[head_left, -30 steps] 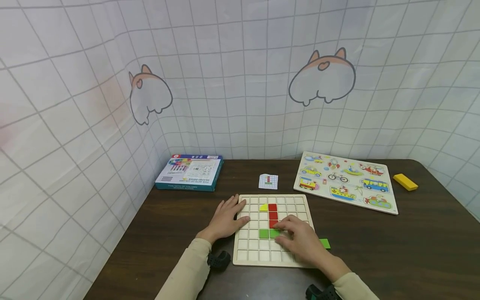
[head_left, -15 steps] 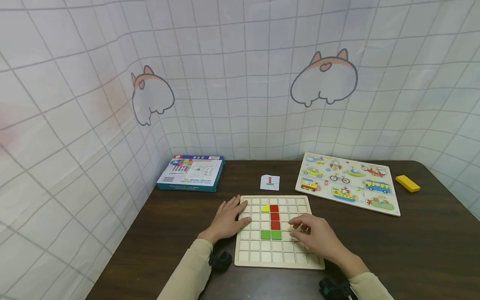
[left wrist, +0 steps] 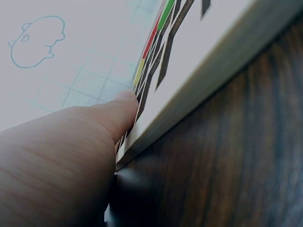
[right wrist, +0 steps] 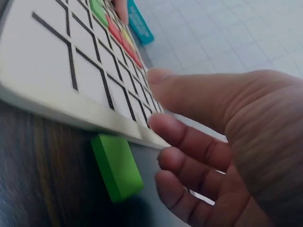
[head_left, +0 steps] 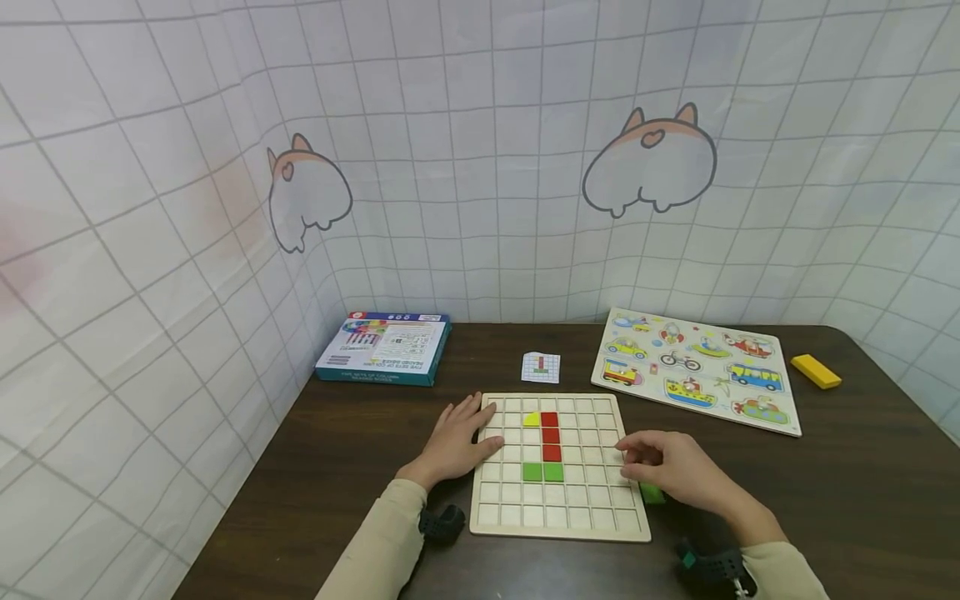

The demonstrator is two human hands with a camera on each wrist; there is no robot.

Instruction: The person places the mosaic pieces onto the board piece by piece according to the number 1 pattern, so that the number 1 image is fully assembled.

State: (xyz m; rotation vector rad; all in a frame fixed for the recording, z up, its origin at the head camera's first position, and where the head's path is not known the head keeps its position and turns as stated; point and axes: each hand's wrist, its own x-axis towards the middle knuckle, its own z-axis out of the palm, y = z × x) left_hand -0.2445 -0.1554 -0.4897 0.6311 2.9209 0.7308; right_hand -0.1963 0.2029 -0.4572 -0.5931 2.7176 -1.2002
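Observation:
A pale wooden grid board (head_left: pixel 517 518) lies on the table. My left hand (head_left: pixel 452 442) rests on its left edge with the fingers straight. Set in its cells are a yellow piece (head_left: pixel 532 419), a column of red squares (head_left: pixel 551 436) and two green squares (head_left: pixel 543 472) side by side. My right hand (head_left: pixel 678 468) hovers by the board's right edge, thumb and fingers apart and loosely bent, holding nothing. Below it, a green block (right wrist: pixel 117 165) lies on the table beside the board, partly hidden by the hand in the head view.
Behind the board lies a small printed grid card (head_left: pixel 541 367). A teal-edged box (head_left: pixel 384 348) stands at the back left. To the right are a picture puzzle board (head_left: pixel 697 371) and a yellow block (head_left: pixel 816 372). A white grid-patterned curtain (head_left: pixel 465 167) surrounds the table.
My right hand has moved right, from the green squares to the board's right edge. The left hand has stayed in place.

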